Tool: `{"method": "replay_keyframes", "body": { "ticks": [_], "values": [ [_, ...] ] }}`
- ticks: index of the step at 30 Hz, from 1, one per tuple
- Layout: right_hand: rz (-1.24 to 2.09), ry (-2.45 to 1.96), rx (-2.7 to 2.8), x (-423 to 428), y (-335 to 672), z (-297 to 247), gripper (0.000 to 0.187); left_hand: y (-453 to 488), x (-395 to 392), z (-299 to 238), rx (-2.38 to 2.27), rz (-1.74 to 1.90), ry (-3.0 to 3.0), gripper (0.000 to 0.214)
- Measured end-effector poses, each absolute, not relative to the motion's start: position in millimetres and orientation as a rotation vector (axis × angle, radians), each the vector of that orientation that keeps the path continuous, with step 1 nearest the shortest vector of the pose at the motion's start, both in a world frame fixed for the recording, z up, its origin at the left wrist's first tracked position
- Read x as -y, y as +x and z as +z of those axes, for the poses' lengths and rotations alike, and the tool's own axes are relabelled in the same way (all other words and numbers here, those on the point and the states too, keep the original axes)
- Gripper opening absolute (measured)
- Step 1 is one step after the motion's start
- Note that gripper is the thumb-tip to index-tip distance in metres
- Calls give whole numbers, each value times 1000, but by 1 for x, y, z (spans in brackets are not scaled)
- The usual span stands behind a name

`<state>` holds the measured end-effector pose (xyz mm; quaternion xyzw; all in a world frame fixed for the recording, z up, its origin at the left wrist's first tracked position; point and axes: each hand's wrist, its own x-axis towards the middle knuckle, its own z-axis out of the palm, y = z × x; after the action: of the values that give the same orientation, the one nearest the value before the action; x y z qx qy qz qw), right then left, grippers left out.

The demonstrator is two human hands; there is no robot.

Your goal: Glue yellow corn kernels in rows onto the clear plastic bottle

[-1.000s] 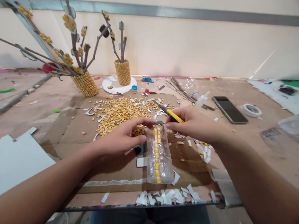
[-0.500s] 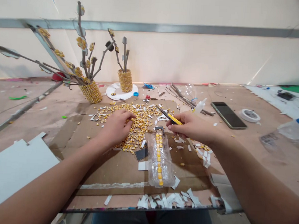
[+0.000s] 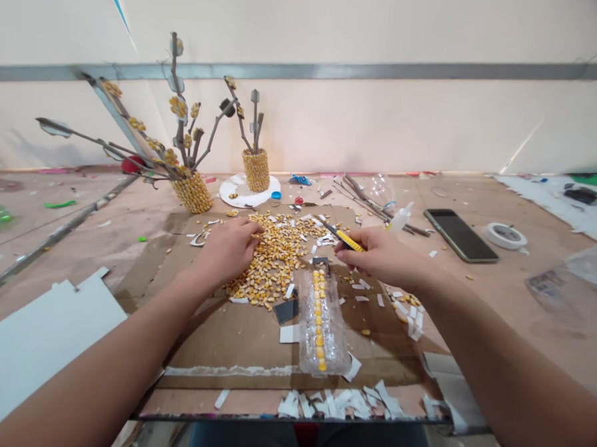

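My left hand [image 3: 231, 248] lies over the left side of a pile of corn kernels [image 3: 276, 259], fingers bent downward, with the thumb a little apart from the index finger. No kernel shows between them. My right hand [image 3: 372, 253] grips a yellow-and-black utility knife [image 3: 348, 240], its thin end pointing left and away over the kernels. Just below that hand, a clear plastic piece [image 3: 334, 319] lies on the cardboard [image 3: 232, 350], with one row of yellow kernels [image 3: 318, 318] along it. A dark scrap [image 3: 286, 311] sits beside it.
Two kernel-covered pots [image 3: 193, 192] with twigs stand at the back left, one on a white ring [image 3: 230, 192]. To the right are a glue bottle [image 3: 401, 217], a phone [image 3: 460, 236], a tape roll [image 3: 505, 236] and a plastic bottle [image 3: 558, 284]. Paper scraps [image 3: 342, 402] line the front edge.
The view has shifted slightly, so things appear a little lower and further right. My left hand has drawn slightly left across the kernels. My right hand still holds the knife.
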<state>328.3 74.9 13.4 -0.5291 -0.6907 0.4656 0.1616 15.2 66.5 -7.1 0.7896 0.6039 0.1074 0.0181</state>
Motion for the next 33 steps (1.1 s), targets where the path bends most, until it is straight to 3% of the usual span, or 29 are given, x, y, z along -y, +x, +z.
{"method": "replay_keyframes", "body": {
  "ticks": [11,16,33],
  "values": [
    [1258,-1551,2008,-75,328,14,19,6,-68,-7,-1709,265,2463,45],
    [1186,-1527,2062,-75,328,12,25,-7,-69,-7,-1698,243,2449,34],
    [1132,-1524,2125,-72,327,14,33,-5,-62,-1,-1621,125,2509,29]
  ]
}}
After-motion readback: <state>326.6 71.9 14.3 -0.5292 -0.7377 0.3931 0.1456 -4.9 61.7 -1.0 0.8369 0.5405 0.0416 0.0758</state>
